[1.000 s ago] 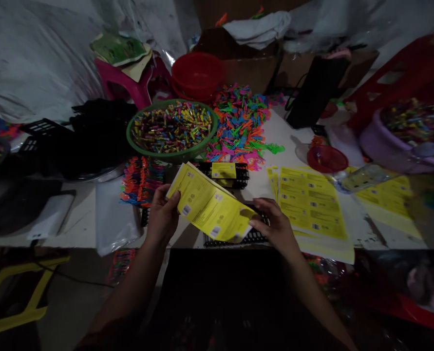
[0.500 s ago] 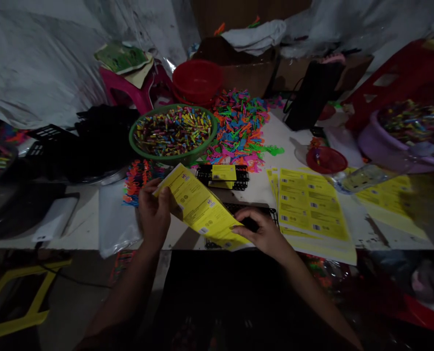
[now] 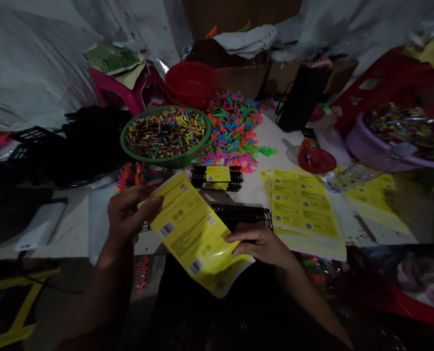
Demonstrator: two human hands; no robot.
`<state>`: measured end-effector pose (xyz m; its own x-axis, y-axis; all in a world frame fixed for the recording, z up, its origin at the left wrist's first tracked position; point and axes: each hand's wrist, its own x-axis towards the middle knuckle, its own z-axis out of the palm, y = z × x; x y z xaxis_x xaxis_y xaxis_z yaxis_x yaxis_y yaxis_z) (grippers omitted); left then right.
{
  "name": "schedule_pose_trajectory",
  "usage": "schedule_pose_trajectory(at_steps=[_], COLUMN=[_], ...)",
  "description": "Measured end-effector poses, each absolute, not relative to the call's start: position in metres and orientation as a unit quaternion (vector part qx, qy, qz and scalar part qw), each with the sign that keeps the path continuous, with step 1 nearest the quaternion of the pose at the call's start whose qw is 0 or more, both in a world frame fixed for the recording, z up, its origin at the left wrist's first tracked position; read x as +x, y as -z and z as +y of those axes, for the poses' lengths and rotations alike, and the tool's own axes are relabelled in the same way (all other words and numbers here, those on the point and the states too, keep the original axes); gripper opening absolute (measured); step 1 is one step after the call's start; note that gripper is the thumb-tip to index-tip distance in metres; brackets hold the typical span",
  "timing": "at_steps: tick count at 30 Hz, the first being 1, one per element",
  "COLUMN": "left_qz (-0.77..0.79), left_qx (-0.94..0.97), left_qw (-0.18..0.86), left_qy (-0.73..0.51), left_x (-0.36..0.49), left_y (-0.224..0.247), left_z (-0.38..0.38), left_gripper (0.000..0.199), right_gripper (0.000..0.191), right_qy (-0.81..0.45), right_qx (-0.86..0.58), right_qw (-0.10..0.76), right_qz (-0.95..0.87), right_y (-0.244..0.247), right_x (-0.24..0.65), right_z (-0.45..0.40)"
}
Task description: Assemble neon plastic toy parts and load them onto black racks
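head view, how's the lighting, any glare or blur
Head view: dim overall, the black pile at left losing most detail; head view: pale sheen on the held yellow sheet near the right hand; head view: its small print too soft to read.

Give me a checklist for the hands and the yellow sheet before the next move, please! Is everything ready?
1. Left hand has hold of the yellow sheet: ok, at its upper left side.
2. Right hand has hold of it too: ok, at its right edge.
3. Sheet lying flat on the table: not ok, it is held up, tilted.
4. Just one layer in the hands: cannot tell.
5. More yellow sheets within easy reach: ok, probably, they lie just beyond the right hand.
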<state>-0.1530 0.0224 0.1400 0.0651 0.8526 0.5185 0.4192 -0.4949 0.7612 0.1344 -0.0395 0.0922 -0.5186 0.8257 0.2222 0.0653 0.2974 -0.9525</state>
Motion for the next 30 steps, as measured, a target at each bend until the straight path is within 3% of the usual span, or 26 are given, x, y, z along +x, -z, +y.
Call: schedule_pose_trajectory(at_steps=[3,6,8,12,19,23,30], left_qz=[0.543,0.578,0.581,0.584,0.584,0.585,0.620], left_qx=[0.657,0.664,0.678,0.695,0.704,0.708,0.717], left_qw=[0.272,0.303,0.304,0.292,0.317,0.330,0.265], left_qy=[-0.447,-0.365,-0.332,-0.299,-0.251,-0.219,-0.177], left_x=[-0.151,-0.145,-0.140,-0.132,-0.131,-0.133,-0.141], left_y=[-0.137,-0.130,-0.123,-0.107,-0.089,-0.086,-0.074], left_z=[0.017,0.015,0.017,0.027,0.040,0.037,0.037], left_gripper=[0.021,0.029,0.033,0.036,0.037,0.037,0.040], right_gripper=[0.028,0.051,0.056,0.043,0.037,0.024,0.017], right_qy=[-0.552,-0.614,-0.629,-0.607,-0.624,-0.582,-0.497], right_qx=[-0.318,-0.309,-0.309,-0.343,-0.358,-0.382,-0.428], right_qw=[0.374,0.350,0.339,0.330,0.312,0.353,0.420], right_qz=[-0.675,-0.636,-0.628,-0.637,-0.620,-0.625,-0.627], right_y=[-0.089,-0.085,-0.082,-0.079,-0.079,-0.072,-0.059], right_x=[0.138,0.138,0.136,0.133,0.138,0.135,0.130], right_z=[-0.040,-0.038,-0.037,-0.034,-0.035,-0.032,-0.036])
